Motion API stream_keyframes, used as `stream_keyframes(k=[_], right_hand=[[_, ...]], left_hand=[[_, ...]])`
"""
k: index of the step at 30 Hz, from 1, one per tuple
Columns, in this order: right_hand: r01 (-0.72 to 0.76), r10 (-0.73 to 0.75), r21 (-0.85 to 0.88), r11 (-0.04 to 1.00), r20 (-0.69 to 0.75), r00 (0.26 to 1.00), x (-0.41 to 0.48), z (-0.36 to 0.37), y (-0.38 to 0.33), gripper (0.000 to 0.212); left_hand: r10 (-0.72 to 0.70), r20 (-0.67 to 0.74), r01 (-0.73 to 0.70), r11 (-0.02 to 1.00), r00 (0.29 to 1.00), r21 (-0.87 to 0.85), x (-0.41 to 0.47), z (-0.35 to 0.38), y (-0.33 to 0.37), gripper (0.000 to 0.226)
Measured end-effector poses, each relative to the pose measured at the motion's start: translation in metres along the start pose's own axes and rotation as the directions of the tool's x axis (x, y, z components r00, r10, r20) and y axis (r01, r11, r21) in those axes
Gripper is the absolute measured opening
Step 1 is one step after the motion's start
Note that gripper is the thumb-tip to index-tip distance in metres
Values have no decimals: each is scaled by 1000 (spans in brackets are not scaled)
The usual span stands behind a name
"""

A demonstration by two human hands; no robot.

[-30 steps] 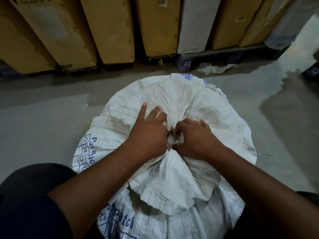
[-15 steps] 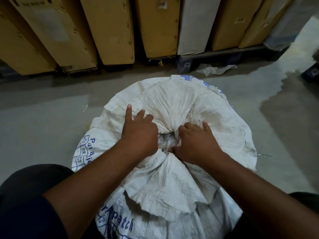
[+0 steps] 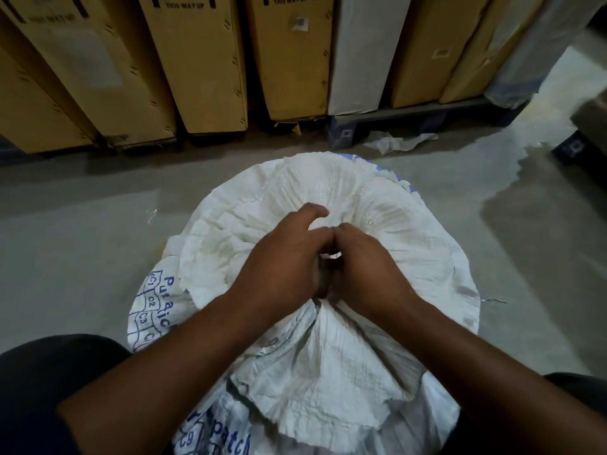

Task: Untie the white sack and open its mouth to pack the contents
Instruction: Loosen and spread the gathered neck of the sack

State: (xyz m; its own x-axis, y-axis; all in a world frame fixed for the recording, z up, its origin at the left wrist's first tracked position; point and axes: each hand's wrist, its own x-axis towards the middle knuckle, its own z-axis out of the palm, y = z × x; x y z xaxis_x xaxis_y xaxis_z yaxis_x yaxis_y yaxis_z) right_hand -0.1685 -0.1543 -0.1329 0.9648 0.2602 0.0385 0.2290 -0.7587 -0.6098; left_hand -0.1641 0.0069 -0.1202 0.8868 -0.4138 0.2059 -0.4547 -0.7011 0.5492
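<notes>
A big white woven sack [image 3: 331,366] with blue print stands on the floor right below me, its mouth gathered into pleats at the top centre. My left hand [image 3: 282,267] and my right hand [image 3: 368,270] press together over the gathered neck, knuckles touching. Both hands have their fingers curled into the bunched fabric at the neck. The tie itself is hidden under my fingers. The loose flap of the sack's mouth fans out toward me below my wrists.
Tall cardboard boxes [image 3: 197,60] lean in a row along the back, some on a dark pallet [image 3: 410,116]. A crumpled white scrap [image 3: 397,142] lies on the grey concrete floor [image 3: 72,244]. A darker wet-looking patch [image 3: 542,238] spreads at right.
My hands were spread apart, showing a small opening at the neck; now they have come together again over the centre and cover it. The camera tilted up a little.
</notes>
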Motion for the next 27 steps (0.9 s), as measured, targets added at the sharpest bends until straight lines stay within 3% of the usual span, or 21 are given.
stream_keyframes(k=[1,3,5,7,10,13,16,19,23,27], right_hand=[[-83,92,183,980,-37,995,2,1,-1,7],[-267,299,489,830,15,954,3,4,0,9],[-346,358,553,758,91,929,2,9,5,21],[-325,307,460,826,117,945,0,15,8,33],[-187,167,159,969,131,977,-1,22,10,41],[-74,74,-9,997,213,974,0,25,13,51],[18,19,-114,993,316,949,-4,24,18,69],[56,23,-194,979,381,924,-5,24,21,88],[125,120,-406,905,526,842,-3,21,24,112],[103,293,-560,822,571,767,-7,11,26,123]], left_hand=[[-62,-60,54,989,996,-136,1,5,1,21],[-231,-112,184,928,967,-324,1,18,-1,22],[-356,-72,304,873,931,-381,1,28,-10,25],[-372,-11,348,878,928,-329,0,35,-18,20],[-308,69,315,941,949,-123,-6,42,-22,25],[-262,138,254,965,955,72,-10,45,-21,41],[-286,296,231,951,911,207,-13,42,-27,77],[-276,459,96,921,844,377,-13,34,-28,102],[-346,567,2,855,748,518,-16,20,-27,113],[-446,613,-4,807,652,591,-28,-2,-26,116]])
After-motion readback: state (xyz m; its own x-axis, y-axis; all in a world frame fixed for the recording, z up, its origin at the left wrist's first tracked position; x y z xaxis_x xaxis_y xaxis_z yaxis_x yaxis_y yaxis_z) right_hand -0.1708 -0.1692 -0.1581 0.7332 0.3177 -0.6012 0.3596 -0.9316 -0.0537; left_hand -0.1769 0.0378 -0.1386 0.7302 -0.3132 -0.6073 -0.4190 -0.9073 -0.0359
